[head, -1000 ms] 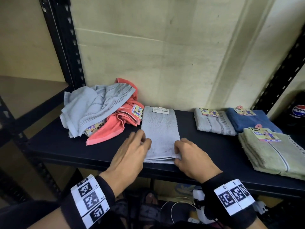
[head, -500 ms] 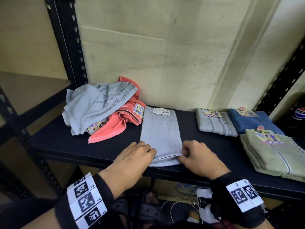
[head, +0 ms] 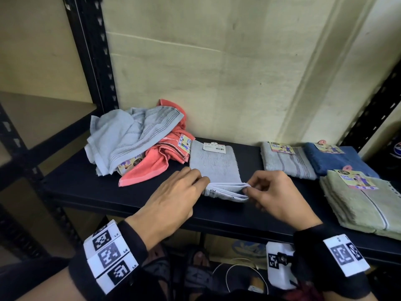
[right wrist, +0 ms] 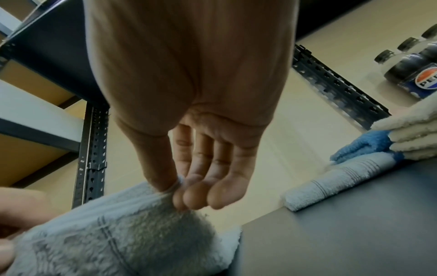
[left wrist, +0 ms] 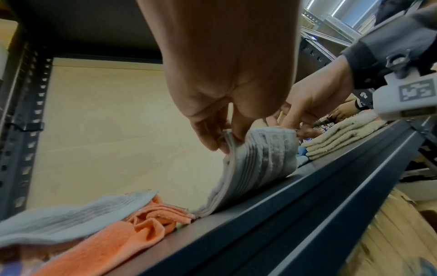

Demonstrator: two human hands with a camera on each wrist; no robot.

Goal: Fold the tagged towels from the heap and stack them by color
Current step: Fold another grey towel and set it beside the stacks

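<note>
A grey towel (head: 213, 165), folded into a long strip with a white tag at its far end, lies across the black shelf (head: 86, 187). My left hand (head: 191, 183) pinches its near left corner (left wrist: 230, 142), and my right hand (head: 249, 187) pinches its near right corner (right wrist: 165, 196). The near end is lifted off the shelf. To the left lies the heap: a loose grey towel (head: 128, 137) over a coral towel (head: 156, 164). On the right sit a folded grey towel (head: 286, 162), a folded blue towel (head: 338, 159) and a stack of green towels (head: 364, 203).
The wall stands right behind the shelf, and a black upright post (head: 91, 51) rises at the back left. Pepsi bottles (right wrist: 411, 69) stand on the far right. Bare shelf shows between the grey strip and the folded grey towel. Cables and sandals lie below the shelf.
Both hands went from resting beside the strip's near end to pinching its near corners and raising that end off the shelf.
</note>
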